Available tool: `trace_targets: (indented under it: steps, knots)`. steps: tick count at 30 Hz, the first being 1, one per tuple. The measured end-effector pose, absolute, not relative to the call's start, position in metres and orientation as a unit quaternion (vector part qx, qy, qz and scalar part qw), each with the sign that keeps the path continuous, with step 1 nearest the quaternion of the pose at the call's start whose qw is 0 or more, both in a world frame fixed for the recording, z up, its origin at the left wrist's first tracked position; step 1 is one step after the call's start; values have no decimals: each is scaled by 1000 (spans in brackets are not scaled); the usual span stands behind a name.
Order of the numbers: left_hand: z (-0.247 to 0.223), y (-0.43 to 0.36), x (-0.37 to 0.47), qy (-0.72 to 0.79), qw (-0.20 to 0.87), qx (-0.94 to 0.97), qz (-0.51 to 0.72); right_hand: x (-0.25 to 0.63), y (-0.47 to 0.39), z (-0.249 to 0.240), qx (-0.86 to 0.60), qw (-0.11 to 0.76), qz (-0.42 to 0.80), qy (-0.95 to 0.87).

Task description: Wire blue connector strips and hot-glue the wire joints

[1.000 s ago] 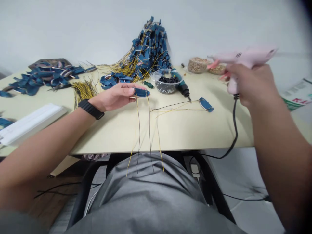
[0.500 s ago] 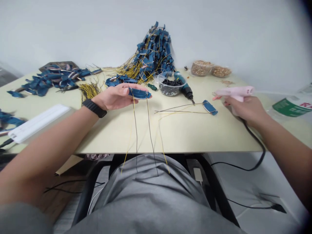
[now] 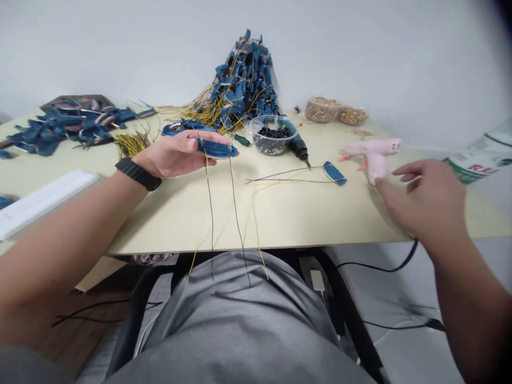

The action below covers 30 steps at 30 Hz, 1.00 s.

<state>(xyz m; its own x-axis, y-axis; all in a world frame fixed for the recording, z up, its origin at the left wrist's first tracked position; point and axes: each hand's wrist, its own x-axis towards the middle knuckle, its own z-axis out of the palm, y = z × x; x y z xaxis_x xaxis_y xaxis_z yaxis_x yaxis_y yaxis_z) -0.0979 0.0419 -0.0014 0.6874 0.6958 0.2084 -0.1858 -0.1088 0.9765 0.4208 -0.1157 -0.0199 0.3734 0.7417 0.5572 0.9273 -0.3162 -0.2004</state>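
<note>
My left hand (image 3: pixel 170 156) holds a blue strip piece (image 3: pixel 216 149) between thumb and fingers above the table, its black and yellow wires hanging over the table edge onto my lap. At the right, my right hand (image 3: pixel 430 197) is open, fingers apart, beside the handle of a pink glue gun (image 3: pixel 378 154) that stands on the table. The thumb is close to the handle's base; whether it touches cannot be told. A second blue piece (image 3: pixel 335 173) lies left of the glue gun, its wires pointing left.
Behind are a heap of wired blue pieces (image 3: pixel 250 74), a tub of black parts (image 3: pixel 274 140) and a drill (image 3: pixel 299 148). Blue pieces (image 3: pixel 60 128) and a white box (image 3: pixel 44 200) lie left. Two tubs (image 3: pixel 323 109) stand at the back; a bottle (image 3: pixel 480 157) is far right.
My right hand has let go of the glue gun and moved back to the right, its fingers opening. My left hand keeps the blue piece. The view has shifted slightly to the right.
</note>
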Motion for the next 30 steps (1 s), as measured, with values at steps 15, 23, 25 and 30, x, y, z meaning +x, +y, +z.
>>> trace_targets:
  steps: [15, 23, 25, 30]
  knots:
    - [5, 42, -110, 172, 592, 681, 395, 357, -43, 32, -747, 63, 30, -662]
    - [25, 45, -133, 142, 557, 681, 453, 297, -22, 77, -676, 39, -16, -736]
    - [30, 40, -133, 135, 556, 676, 463, 292, -15, 85, -669, 32, -39, -742]
    - [38, 27, -126, 167, 546, 670, 474, 306, -17, 87, -719, 21, -13, -694]
